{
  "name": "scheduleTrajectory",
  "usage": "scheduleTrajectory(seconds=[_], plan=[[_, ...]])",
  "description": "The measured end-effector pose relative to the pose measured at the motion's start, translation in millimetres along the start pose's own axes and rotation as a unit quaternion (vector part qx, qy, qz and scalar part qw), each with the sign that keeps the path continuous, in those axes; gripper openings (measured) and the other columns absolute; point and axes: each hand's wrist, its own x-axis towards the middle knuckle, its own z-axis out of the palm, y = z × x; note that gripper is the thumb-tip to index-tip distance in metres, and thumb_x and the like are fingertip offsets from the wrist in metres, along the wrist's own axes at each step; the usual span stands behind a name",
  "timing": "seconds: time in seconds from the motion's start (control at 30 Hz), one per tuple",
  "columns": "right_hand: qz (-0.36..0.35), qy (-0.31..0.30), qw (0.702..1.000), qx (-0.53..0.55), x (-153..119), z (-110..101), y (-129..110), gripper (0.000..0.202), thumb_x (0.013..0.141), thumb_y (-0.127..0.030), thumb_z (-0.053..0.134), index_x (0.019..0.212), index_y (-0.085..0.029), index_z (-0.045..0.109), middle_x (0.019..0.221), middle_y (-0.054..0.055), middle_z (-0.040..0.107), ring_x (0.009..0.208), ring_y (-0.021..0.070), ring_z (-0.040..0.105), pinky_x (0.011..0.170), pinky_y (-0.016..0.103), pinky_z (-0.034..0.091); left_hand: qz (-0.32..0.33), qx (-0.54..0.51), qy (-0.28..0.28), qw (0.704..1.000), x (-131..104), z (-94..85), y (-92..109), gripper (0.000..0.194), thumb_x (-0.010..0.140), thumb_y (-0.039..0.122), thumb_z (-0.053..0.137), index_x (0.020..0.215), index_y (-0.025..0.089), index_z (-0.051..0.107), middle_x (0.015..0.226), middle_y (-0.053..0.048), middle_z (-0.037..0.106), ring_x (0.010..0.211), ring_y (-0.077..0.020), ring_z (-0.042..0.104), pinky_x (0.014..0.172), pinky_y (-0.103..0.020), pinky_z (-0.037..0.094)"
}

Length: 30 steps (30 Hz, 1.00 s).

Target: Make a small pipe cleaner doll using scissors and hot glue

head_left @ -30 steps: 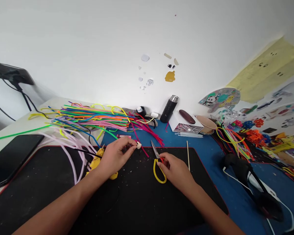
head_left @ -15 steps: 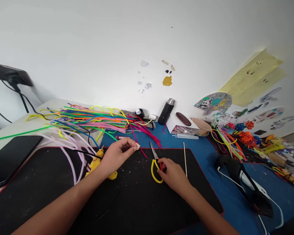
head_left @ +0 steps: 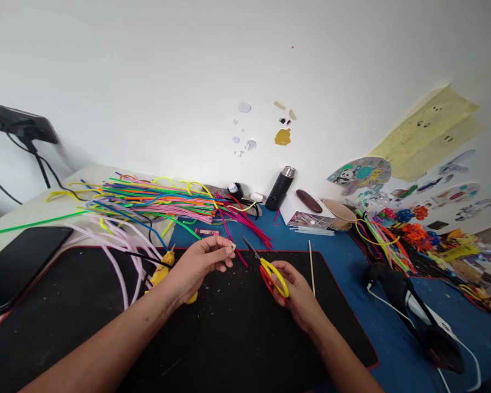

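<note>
Pinched between the thumb and forefinger of my left hand (head_left: 207, 263) is a small whitish piece (head_left: 233, 247), too small to make out further. My right hand (head_left: 297, 292) grips a pair of scissors (head_left: 273, 275) with one yellow and one red handle loop. Their blades look closed together and point up and to the left, towards the left hand but apart from it. Beneath both hands lies a black mat (head_left: 237, 338) with a red edge. A yellow glue gun (head_left: 163, 267) is partly hidden behind my left wrist.
Bundled coloured pipe cleaners (head_left: 163, 199) lie at the back left, with magenta stems (head_left: 249, 221) beside them. A black phone (head_left: 22, 267) rests at far left. A black flask (head_left: 280, 188), a white box (head_left: 305, 210) and a thin stick (head_left: 311, 267) are on the right. A black device (head_left: 413, 316) with a white cable lies farther right.
My right hand has lifted the scissors off the mat and turned them, so the tips point more to the left. The left hand has rotated slightly, still pinching the whitish piece.
</note>
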Motion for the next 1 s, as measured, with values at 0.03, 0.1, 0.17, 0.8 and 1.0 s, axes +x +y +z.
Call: scheduleTrajectory(seconds=[0.03, 0.1, 0.17, 0.8, 1.0], plan=[[-0.011, 0.0, 0.999, 0.038, -3, 3, -4, 0.062, 0.089, -0.074, 0.071, 0.123, -0.023, 0.061, 0.084, -0.003, 0.063, 0.045, 0.005, 0.039, 0.047, 0.021, 0.029, -0.014, -0.017, 0.004, 1.0, 0, 0.4, 0, 0.042, 0.068, 0.045, 0.101, 0.086, 0.017, 0.075, 0.084, -0.002, 0.072, 0.072, -0.0137, 0.068, 0.064, -0.023, 0.052], [-0.031, -0.036, 0.978, 0.203, -9, 12, -11, 0.07, 0.081, -0.07, 0.087, 0.128, -0.022, 0.065, 0.086, -0.001, 0.066, 0.044, 0.0019, 0.036, 0.049, 0.022, 0.03, -0.038, -0.044, 0.01, 0.998, -1, 1.2, 0, 0.042, 0.067, 0.042, 0.103, 0.087, 0.017, 0.076, 0.085, -0.002, 0.074, 0.076, -0.0145, 0.072, 0.069, -0.023, 0.057], [-0.05, -0.071, 0.953, 0.29, -12, 23, -17, 0.067, 0.081, -0.068, 0.091, 0.127, -0.023, 0.07, 0.087, 0.001, 0.067, 0.045, 0.0012, 0.038, 0.048, 0.02, 0.028, -0.06, -0.062, 0.006, 0.996, -3, 2.2, 0, 0.04, 0.067, 0.039, 0.103, 0.088, 0.017, 0.077, 0.089, -0.004, 0.077, 0.082, -0.0161, 0.075, 0.076, -0.026, 0.06], [-0.071, -0.174, 0.879, 0.438, 7, 69, -26, 0.044, 0.088, -0.061, 0.088, 0.094, -0.02, 0.075, 0.082, 0.001, 0.064, 0.048, 0.0047, 0.047, 0.043, 0.019, 0.032, -0.144, -0.174, -0.155, 0.962, -8, -1.1, -6, 0.02, 0.088, 0.028, 0.089, 0.093, 0.017, 0.072, 0.1, -0.011, 0.081, 0.08, -0.0166, 0.076, 0.08, -0.027, 0.057], [-0.086, -0.187, 0.853, 0.479, 11, 76, -27, 0.065, 0.086, -0.081, 0.078, 0.121, -0.026, 0.076, 0.091, 0.001, 0.064, 0.052, 0.0072, 0.053, 0.043, 0.019, 0.036, -0.139, -0.16, -0.147, 0.966, -5, -3.1, -1, 0.021, 0.086, 0.029, 0.09, 0.09, 0.017, 0.073, 0.096, -0.009, 0.079, 0.076, -0.0163, 0.072, 0.078, -0.028, 0.055]])
